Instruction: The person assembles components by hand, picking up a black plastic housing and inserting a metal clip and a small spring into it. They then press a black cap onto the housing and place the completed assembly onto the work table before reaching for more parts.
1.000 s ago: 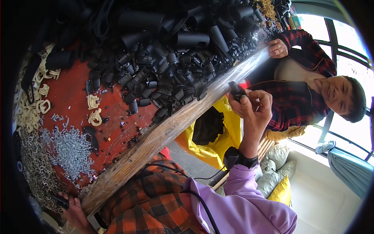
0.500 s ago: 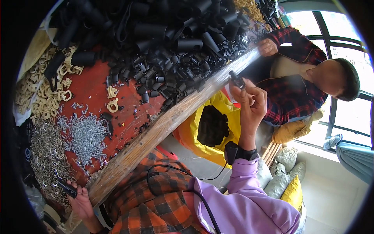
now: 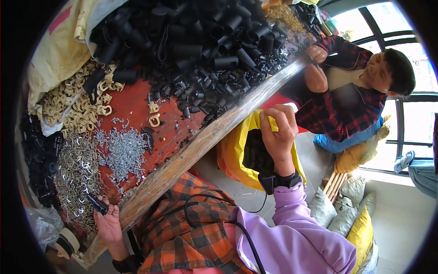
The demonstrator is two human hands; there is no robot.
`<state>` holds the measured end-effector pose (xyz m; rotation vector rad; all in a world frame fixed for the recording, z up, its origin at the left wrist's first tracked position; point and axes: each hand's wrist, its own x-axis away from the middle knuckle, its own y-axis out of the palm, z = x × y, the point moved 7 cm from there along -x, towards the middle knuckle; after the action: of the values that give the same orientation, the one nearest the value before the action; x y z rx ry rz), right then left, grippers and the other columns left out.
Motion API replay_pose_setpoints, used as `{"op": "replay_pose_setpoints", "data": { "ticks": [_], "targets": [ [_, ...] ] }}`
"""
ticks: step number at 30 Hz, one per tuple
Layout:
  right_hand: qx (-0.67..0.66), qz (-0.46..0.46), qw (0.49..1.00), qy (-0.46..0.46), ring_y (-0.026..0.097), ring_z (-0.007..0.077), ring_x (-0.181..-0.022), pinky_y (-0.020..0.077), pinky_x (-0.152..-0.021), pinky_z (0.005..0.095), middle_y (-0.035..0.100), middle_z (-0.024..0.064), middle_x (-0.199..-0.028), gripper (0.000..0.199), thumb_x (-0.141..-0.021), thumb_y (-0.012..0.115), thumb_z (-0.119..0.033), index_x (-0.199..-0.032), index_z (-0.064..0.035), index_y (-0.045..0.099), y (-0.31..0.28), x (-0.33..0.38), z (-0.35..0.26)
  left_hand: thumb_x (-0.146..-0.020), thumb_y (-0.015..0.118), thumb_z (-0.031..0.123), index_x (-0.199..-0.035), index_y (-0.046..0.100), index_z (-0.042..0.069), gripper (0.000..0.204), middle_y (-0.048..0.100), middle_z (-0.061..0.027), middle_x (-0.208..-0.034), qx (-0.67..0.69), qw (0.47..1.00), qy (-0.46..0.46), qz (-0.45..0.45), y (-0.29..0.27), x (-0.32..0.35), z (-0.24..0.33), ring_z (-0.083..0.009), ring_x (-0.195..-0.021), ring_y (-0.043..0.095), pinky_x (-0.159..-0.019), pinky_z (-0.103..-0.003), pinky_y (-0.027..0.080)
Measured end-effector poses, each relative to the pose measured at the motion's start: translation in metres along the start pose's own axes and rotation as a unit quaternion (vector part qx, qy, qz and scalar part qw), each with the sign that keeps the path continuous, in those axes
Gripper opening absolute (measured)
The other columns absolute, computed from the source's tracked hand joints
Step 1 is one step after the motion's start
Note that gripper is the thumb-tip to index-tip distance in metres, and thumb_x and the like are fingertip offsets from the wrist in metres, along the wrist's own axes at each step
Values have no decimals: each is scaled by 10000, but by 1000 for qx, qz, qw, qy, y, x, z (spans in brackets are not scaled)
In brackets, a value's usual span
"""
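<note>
My right hand (image 3: 277, 132) hangs just past the wooden table edge (image 3: 200, 144), over the mouth of a yellow bag (image 3: 232, 153) with dark parts inside. Its fingers are curled with the back toward me, so what is in them stays hidden. A black wrist strap with a cable sits on that arm. At the table's near left corner, my left hand (image 3: 108, 223) grips a short black cylindrical part (image 3: 97, 204) next to a heap of bent metal clips (image 3: 75, 173).
The red tabletop (image 3: 130, 107) carries a big pile of black tubes (image 3: 205, 41), beige rings (image 3: 77, 107) and small silver screws (image 3: 124, 150). A co-worker in a red plaid shirt (image 3: 337, 105) has both hands at the far table edge. Cushions (image 3: 360, 230) lie on the floor at right.
My right hand has dropped from the table edge down to the yellow bag, and the black part it held up is no longer seen. The left hand stays at the near corner.
</note>
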<state>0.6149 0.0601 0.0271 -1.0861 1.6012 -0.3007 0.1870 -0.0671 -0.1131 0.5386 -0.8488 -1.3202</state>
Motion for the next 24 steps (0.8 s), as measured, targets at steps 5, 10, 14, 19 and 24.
{"op": "replay_pose_setpoints", "data": {
  "ticks": [5, 10, 14, 19, 24],
  "targets": [
    [-15, -4, 1000, -13, 513, 205, -637, 410, -566, 265, 502, 88, -712, 105, -643, 600, 27, -720, -16, 543, -2, 4, -9, -832, 443, 119, -1195, 259, -12, 428, 394, -127, -1072, -16, 1000, 9, -16, 4, -2, 0, -181, -896, 457, -853, -332, 386],
    [-64, -43, 997, -23, 512, 210, -619, 409, -552, 269, 503, 86, -706, 99, -643, 600, 26, -710, -14, 538, 3, 13, -19, -823, 463, 140, -1181, 292, -12, 424, 416, -113, -1057, -50, 999, 15, -5, 10, -2, 0, -169, -868, 472, -831, -321, 405],
    [-102, -80, 991, -30, 509, 214, -605, 406, -543, 270, 498, 84, -690, 93, -647, 599, 22, -693, -13, 526, 14, 18, -35, -818, 471, 140, -1168, 317, -12, 412, 433, -102, -1048, -76, 997, 22, 9, 15, 5, 4, -162, -851, 483, -813, -313, 420],
    [-205, -139, 969, 15, 505, 214, -596, 402, -537, 269, 487, 80, -664, 93, -654, 595, 17, -678, -11, 509, 43, 23, -62, -804, 462, 87, -1084, 421, -26, 305, 500, -164, -1008, -78, 996, 21, 44, 23, 8, 2, -214, -827, 535, -787, -357, 435],
    [-249, -206, 943, -79, 507, 221, -598, 402, -541, 275, 486, 84, -656, 90, -658, 585, 22, -679, -6, 503, 82, 29, -108, -806, 452, 72, -1033, 471, 5, 237, 534, -177, -979, -65, 996, 22, 52, 17, 21, 7, -232, -832, 557, -766, -370, 451]
  ]
}}
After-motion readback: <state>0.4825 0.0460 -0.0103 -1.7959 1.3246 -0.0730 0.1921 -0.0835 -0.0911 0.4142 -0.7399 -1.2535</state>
